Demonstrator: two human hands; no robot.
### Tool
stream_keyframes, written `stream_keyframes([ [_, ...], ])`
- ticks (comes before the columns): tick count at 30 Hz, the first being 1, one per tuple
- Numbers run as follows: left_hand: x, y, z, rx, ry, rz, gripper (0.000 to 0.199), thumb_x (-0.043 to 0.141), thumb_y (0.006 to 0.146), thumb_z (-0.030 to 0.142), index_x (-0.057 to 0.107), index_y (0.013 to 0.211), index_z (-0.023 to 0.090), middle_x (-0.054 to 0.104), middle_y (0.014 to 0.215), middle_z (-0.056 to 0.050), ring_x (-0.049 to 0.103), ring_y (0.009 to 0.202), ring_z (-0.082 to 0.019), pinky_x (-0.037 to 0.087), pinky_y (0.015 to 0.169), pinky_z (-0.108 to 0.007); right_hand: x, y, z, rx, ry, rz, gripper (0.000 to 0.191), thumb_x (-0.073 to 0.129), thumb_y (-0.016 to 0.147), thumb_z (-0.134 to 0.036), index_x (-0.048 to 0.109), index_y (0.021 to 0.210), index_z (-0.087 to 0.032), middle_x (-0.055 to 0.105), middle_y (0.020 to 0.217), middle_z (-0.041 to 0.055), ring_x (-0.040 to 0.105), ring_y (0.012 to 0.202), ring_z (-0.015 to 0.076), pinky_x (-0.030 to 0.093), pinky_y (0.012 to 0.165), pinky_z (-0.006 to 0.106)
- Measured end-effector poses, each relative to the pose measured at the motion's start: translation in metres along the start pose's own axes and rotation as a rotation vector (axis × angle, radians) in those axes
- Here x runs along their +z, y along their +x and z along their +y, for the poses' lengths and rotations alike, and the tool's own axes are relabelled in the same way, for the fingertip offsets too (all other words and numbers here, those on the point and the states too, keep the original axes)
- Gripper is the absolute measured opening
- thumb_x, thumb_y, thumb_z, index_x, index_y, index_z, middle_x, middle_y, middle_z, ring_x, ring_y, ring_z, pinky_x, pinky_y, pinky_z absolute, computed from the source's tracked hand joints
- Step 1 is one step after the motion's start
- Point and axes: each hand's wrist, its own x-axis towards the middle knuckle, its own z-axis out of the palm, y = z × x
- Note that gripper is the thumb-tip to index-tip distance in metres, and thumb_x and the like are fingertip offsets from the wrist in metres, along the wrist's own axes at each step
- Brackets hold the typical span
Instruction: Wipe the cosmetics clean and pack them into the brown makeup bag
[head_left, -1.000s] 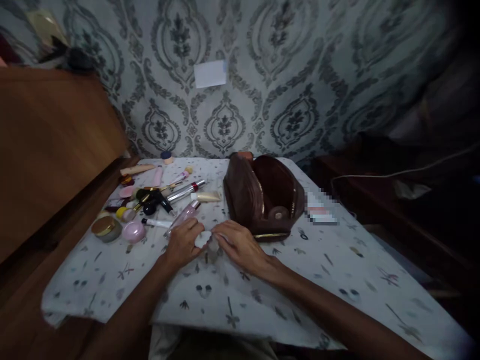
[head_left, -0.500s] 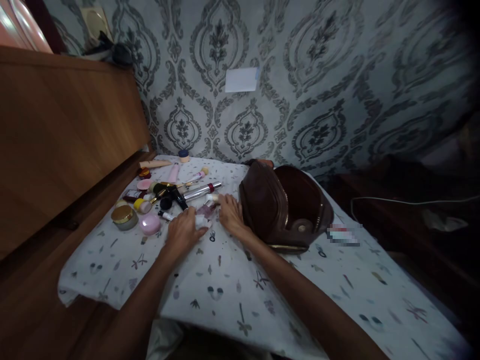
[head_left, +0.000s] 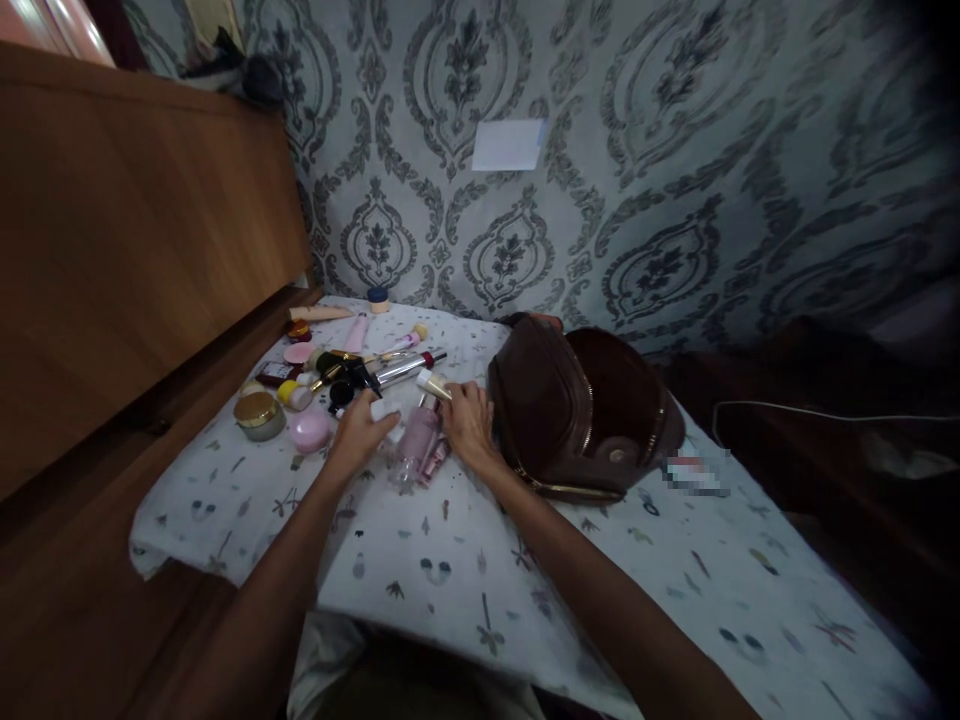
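Observation:
My left hand (head_left: 358, 438) is closed around a white tube (head_left: 384, 409), most of it hidden by the fingers. My right hand (head_left: 469, 428) grips a small pale bottle with a white cap (head_left: 435, 385), its cap end pointing left. Between the hands is a pink translucent bottle (head_left: 417, 440), tilted with its base toward me. Beside it shows another small pink item (head_left: 435, 462), too blurred to name. Just right of my right hand sits a brown bag (head_left: 536, 410), unzipped and gaping.
Left of my hands lie a pink jar (head_left: 310, 431), a gold-lidded jar (head_left: 259, 414), a silver tube (head_left: 405, 368), brushes and several other cosmetics. A wooden cabinet (head_left: 150, 200) borders the left side. The patterned cloth (head_left: 420, 620) reaches the wall (head_left: 510, 230) behind.
The pink bottle now shows between my hands, lower and more upright. My right hand has drawn the pale bottle up from the cloth. The view has shifted slightly.

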Motion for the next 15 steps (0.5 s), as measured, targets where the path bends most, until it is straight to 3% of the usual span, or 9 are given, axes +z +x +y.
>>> stream_keyframes([
  [7,0.006,-0.008,0.005,0.077,0.095,-0.035,0.024,0.057,0.084,0.047,0.051,0.087,0.024,0.053,0.066,0.003,0.05,0.062,-0.019,0.032,0.062,-0.03,-0.002,-0.026,0.001,-0.019,0.18,-0.076,0.039,0.036,0.102,-0.031,0.058,0.128,-0.012,0.067,0.118,0.0146,0.06,0.11,0.0243,0.044,0.095,0.034],
  [11,0.01,-0.008,0.008,0.12,0.092,-0.068,0.023,0.05,0.089,0.045,0.05,0.082,0.023,0.054,0.066,0.003,0.051,0.062,-0.018,0.035,0.061,-0.03,-0.004,-0.034,-0.007,-0.023,0.275,-0.105,0.053,0.048,0.096,-0.045,0.048,0.139,-0.015,0.066,0.124,0.0139,0.062,0.11,0.0264,0.045,0.095,0.038],
  [15,0.017,-0.012,0.012,0.131,0.076,-0.1,0.022,0.049,0.09,0.043,0.052,0.08,0.023,0.057,0.07,0.002,0.054,0.067,-0.019,0.04,0.064,-0.03,-0.003,-0.04,-0.016,-0.02,0.359,-0.133,0.065,0.059,0.086,-0.04,0.044,0.144,-0.016,0.067,0.123,0.0148,0.062,0.112,0.0297,0.044,0.099,0.044],
])
